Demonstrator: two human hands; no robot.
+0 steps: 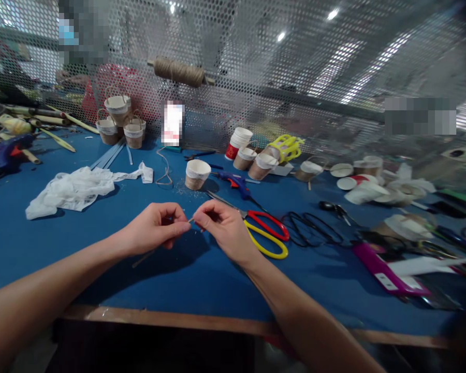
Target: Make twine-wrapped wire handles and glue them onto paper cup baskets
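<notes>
Over the blue table, my left hand [159, 226] pinches a thin piece of twine [143, 257], whose tail hangs below the wrist. My right hand [221, 223] pinches the twine's other end, so the fingertips of both hands nearly meet. Just beyond them stands a small cup wrapped in brown twine with a white lace rim [198, 175]. Scissors with one red and one yellow handle [267, 234] lie beside my right hand, their blades partly behind it. A blue glue gun [235, 182] rests past the scissors.
White lace [75, 189] lies heaped at the left. Small handled baskets [134, 132] are stacked at the back. A twine spool [178, 71] hangs on the perforated metal screen. Black cord [310, 228] and a purple object [388, 269] lie right. The table's wooden edge [171, 317] runs in front.
</notes>
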